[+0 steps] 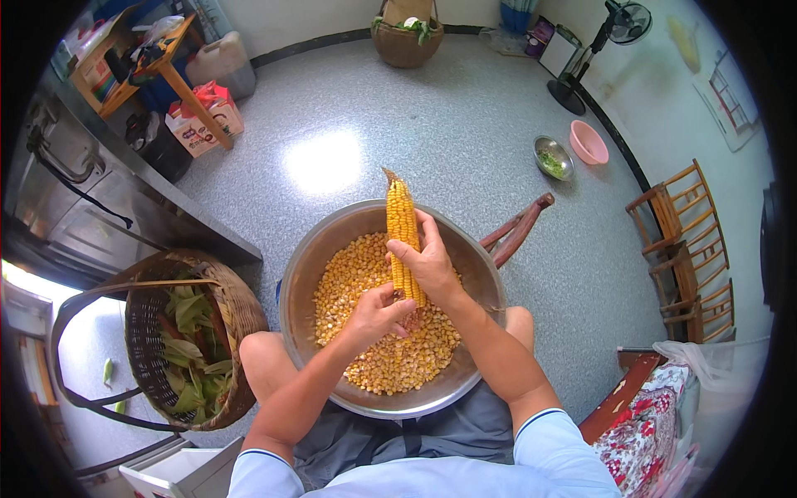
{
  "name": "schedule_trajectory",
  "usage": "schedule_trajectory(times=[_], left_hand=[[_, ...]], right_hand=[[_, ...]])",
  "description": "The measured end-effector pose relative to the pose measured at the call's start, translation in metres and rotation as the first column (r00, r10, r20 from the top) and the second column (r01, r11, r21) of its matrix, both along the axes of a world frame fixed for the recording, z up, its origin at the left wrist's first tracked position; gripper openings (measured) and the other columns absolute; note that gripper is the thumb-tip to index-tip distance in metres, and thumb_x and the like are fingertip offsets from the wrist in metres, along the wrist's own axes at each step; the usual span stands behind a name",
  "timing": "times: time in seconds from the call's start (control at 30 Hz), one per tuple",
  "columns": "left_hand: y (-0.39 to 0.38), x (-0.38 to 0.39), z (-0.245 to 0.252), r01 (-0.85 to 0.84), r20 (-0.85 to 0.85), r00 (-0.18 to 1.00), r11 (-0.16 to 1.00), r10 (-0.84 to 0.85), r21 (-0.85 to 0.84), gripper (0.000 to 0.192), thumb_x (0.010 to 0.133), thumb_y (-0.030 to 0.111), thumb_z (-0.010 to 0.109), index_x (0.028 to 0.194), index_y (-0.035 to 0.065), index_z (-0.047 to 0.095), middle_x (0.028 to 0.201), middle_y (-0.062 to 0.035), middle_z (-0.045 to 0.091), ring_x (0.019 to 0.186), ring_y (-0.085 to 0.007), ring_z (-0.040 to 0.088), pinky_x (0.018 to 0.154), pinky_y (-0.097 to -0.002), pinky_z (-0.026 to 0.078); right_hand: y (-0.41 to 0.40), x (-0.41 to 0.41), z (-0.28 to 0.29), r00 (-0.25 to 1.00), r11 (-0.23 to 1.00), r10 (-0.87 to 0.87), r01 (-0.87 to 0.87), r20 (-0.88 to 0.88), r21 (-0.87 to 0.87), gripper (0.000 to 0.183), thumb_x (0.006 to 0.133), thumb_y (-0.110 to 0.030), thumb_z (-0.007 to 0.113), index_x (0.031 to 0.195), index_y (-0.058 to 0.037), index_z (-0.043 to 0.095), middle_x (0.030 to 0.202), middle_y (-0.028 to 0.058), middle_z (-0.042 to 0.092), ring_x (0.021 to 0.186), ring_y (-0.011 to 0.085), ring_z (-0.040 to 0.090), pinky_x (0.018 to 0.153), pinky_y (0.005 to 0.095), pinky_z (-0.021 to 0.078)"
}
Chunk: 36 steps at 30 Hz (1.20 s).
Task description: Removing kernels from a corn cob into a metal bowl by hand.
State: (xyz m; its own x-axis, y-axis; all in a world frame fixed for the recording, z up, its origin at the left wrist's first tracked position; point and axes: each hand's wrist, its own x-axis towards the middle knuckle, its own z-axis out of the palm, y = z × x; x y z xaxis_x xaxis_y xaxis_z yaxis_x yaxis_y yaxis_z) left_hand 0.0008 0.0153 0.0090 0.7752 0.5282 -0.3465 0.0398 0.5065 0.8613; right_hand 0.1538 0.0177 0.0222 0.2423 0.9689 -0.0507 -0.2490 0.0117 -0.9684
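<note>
A yellow ear of dried corn (403,224) stands tilted over a wide metal basin (479,280). My right hand (429,261) is wrapped around the middle of the ear, thumb across its front. Near the lower end of the ear is my left hand (377,314), its thumb and fingers at the kernels there; a reddish, bare stretch of cob shows just below. Loose corn kernels (355,274) cover the basin's bottom. The basin rests between my knees, on or against my lap.
A woven basket (246,311) with corn husks (193,311) stands at my left, beside a metal door (93,187). Beyond the basin's right rim lies a forked wooden piece (520,230). A steel bowl (553,159), a pink basin (588,143) and wooden chairs (685,255) are farther right.
</note>
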Motion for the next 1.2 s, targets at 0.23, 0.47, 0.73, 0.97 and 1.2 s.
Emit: schedule_trajectory(times=[0.23, 0.47, 0.73, 0.97, 1.2], left_hand=[[0.005, -0.003, -0.006, 0.057, 0.026, 0.998, 0.998, -0.056, -0.014, 0.029, 0.095, 0.021, 0.056, 0.113, -0.0017, 0.056, 0.091, -0.0034, 0.061, 0.077, -0.0114, 0.062, 0.066, -0.0260, 0.057], [0.005, -0.004, 0.000, 0.111, 0.112, 0.988, 0.991, -0.102, -0.070, 0.036, 0.094, 0.016, 0.055, 0.124, -0.0023, 0.047, 0.106, -0.0065, 0.057, 0.094, -0.0125, 0.059, 0.075, -0.0305, 0.058], [0.000, 0.002, 0.001, 0.017, -0.007, 1.000, 1.000, -0.017, -0.016, 0.039, 0.092, 0.022, 0.062, 0.121, -0.0017, 0.051, 0.102, -0.0051, 0.059, 0.086, -0.0108, 0.061, 0.066, -0.0260, 0.058], [0.000, 0.002, -0.004, -0.020, 0.023, 1.000, 1.000, 0.019, 0.013, 0.032, 0.093, 0.024, 0.060, 0.113, -0.0009, 0.056, 0.090, -0.0027, 0.061, 0.078, -0.0100, 0.061, 0.065, -0.0252, 0.057], [0.003, -0.002, -0.012, 0.048, 0.044, 0.998, 0.998, -0.050, 0.048, 0.028, 0.096, 0.021, 0.056, 0.112, -0.0007, 0.055, 0.095, -0.0036, 0.061, 0.082, -0.0105, 0.061, 0.070, -0.0274, 0.056]], right_hand=[[0.000, 0.004, 0.000, 0.995, 0.999, 0.033, -0.035, -0.092, -0.028, 0.060, 0.089, -0.016, 0.067, 0.136, -0.0046, 0.032, 0.100, 0.0049, 0.056, 0.079, 0.0108, 0.061, 0.064, 0.0239, 0.0542], [0.000, 0.004, -0.003, 0.998, 1.000, 0.028, -0.028, -0.050, -0.006, 0.059, 0.089, -0.016, 0.067, 0.135, -0.0048, 0.033, 0.100, 0.0048, 0.055, 0.079, 0.0107, 0.061, 0.065, 0.0237, 0.0545], [0.001, -0.002, -0.006, 1.000, 1.000, -0.002, 0.002, 0.015, 0.004, 0.060, 0.088, -0.015, 0.067, 0.136, -0.0048, 0.032, 0.101, 0.0044, 0.055, 0.080, 0.0096, 0.060, 0.065, 0.0225, 0.0526], [-0.001, -0.002, 0.000, 1.000, 1.000, 0.002, -0.002, -0.006, -0.003, 0.061, 0.088, -0.015, 0.068, 0.136, -0.0033, 0.032, 0.106, 0.0061, 0.054, 0.086, 0.0104, 0.058, 0.070, 0.0239, 0.0539], [0.000, -0.001, -0.002, 0.999, 1.000, 0.020, -0.020, -0.029, 0.009, 0.063, 0.087, -0.015, 0.069, 0.136, -0.0022, 0.032, 0.109, 0.0072, 0.053, 0.091, 0.0108, 0.057, 0.074, 0.0245, 0.0551]])
